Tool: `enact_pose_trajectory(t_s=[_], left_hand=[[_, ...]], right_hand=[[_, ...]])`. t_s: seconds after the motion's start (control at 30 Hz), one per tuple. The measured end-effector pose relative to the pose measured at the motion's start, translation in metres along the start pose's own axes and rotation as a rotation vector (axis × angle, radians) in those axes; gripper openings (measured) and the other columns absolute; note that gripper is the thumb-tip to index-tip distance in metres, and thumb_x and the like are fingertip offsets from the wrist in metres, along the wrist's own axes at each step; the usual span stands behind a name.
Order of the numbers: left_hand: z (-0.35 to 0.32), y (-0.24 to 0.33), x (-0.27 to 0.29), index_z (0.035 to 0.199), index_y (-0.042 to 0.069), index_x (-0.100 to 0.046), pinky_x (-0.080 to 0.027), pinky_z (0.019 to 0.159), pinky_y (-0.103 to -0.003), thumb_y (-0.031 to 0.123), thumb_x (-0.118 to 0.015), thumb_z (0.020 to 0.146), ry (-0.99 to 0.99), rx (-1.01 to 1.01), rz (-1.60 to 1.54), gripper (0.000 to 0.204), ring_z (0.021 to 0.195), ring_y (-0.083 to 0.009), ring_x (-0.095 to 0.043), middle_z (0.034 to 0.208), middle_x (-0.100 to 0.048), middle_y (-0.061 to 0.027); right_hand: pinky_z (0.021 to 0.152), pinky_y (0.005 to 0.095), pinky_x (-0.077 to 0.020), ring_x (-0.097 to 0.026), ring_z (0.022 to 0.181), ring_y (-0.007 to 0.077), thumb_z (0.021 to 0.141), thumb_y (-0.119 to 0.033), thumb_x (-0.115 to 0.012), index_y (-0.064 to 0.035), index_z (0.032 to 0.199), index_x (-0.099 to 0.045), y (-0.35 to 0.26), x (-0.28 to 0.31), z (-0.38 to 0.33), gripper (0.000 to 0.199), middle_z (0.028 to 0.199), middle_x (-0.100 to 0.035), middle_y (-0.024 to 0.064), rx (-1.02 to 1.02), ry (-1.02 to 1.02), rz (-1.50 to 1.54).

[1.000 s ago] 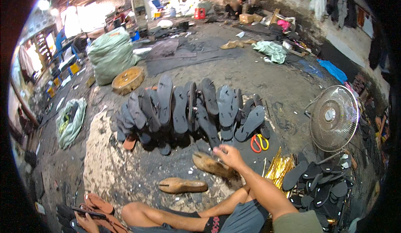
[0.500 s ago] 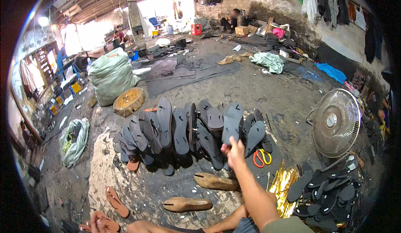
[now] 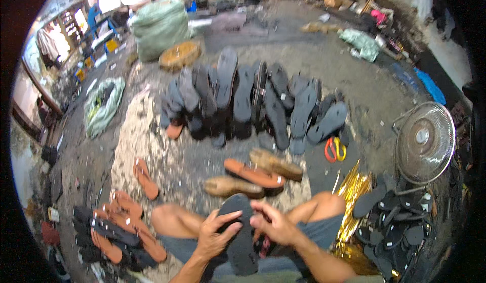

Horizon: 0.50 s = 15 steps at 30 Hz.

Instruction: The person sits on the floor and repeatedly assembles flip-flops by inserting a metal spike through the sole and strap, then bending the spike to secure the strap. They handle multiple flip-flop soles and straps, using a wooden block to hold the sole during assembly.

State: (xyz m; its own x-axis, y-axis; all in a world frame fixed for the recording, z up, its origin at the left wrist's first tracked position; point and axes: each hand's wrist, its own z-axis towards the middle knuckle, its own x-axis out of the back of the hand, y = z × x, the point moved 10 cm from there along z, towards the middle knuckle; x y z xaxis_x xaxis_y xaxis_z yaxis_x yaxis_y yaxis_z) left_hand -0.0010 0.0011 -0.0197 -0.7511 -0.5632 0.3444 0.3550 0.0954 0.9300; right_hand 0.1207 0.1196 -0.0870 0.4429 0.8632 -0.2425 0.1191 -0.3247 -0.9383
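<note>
Above my lap, my left hand [image 3: 218, 234] grips a black flip-flop sole [image 3: 240, 250] by its left edge, thumb and fingers lying across its face. On the opposite edge, my right hand [image 3: 275, 224] pinches with curled fingers. Something dark and reddish shows below that hand, too blurred to name. In front of the sole lie two wooden shoe lasts, a nearer one [image 3: 230, 186] and a farther one [image 3: 276, 164]. A brown flip-flop [image 3: 253, 173] rests between them. Beyond stands a row of dark flip-flop soles [image 3: 244, 93], several leaning upright.
Red-and-yellow-handled scissors [image 3: 335, 149] lie right of the row. Gold strips [image 3: 353, 192] and a heap of black flip-flops [image 3: 400, 227] are at my right, near a standing fan [image 3: 424, 141]. Brown flip-flops [image 3: 129, 222] are piled at my left. A round wooden block [image 3: 179, 55] sits beyond the row.
My right hand has come back from the row to my lap, and my left hand from the brown flip-flops. A brown flip-flop now lies between the lasts. The view has tilted down.
</note>
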Motion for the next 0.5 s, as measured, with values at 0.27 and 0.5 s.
enact_pose_trajectory(t_s=[0.27,0.5], left_hand=[[-0.046,0.000,0.005,0.111,0.007,-0.075,-0.055,0.081,-0.034,0.008,-0.087,0.079,0.076,0.001,-0.105,0.034,0.093,-0.0237,-0.070,0.108,-0.073,-0.0128],[-0.041,-0.001,-0.002,0.113,0.010,-0.075,-0.056,0.086,-0.034,0.006,-0.086,0.081,-0.056,-0.057,-0.132,0.034,0.101,-0.0235,-0.071,0.114,-0.071,-0.0140]], right_hand=[[0.064,0.0211,-0.0478,-0.056,0.079,0.0028,0.096,-0.036,-0.075,-0.0016,0.132,-0.057,0.008,-0.049,-0.016,0.053,0.098,-0.067,-0.0011,-0.220,-0.195,0.109],[0.072,0.0206,-0.0490,-0.058,0.089,0.0042,0.097,-0.023,-0.074,-0.0003,0.137,-0.053,0.013,-0.043,-0.023,0.051,0.108,-0.066,-0.0006,-0.279,-0.209,0.118]])
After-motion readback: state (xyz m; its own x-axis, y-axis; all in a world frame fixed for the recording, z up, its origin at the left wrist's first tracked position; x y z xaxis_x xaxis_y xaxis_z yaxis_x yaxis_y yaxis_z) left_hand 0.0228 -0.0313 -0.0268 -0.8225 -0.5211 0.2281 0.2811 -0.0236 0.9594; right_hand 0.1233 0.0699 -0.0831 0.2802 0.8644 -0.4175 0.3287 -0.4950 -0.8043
